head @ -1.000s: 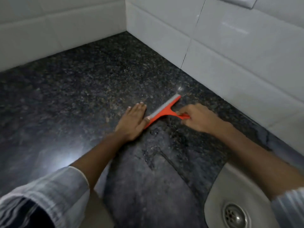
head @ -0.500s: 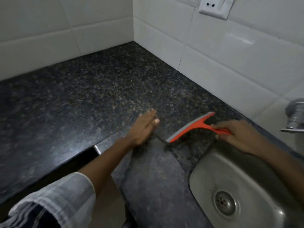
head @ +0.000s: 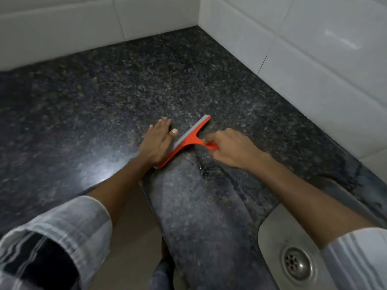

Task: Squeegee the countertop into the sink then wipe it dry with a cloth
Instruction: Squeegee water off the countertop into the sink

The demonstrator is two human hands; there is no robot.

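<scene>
Squeegee (head: 184,141) gripped by right hand (head: 232,148).

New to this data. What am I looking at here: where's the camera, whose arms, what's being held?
There is no robot. These are a person's two bare arms, filmed by one wide-angle camera worn on the head, looking forward and down, so the arms reach in from the bottom of the picture.

The surface is a dark speckled countertop in a corner of white wall tiles. At the lower right is a steel sink with its drain.

The right hand has its grip on the handle of an orange squeegee, whose blade lies on the countertop. The left hand lies flat, fingers straight, right next to the blade's left end; whether it touches it I cannot tell. A wet streak shows behind the blade, toward the sink. No cloth is in view.
</scene>
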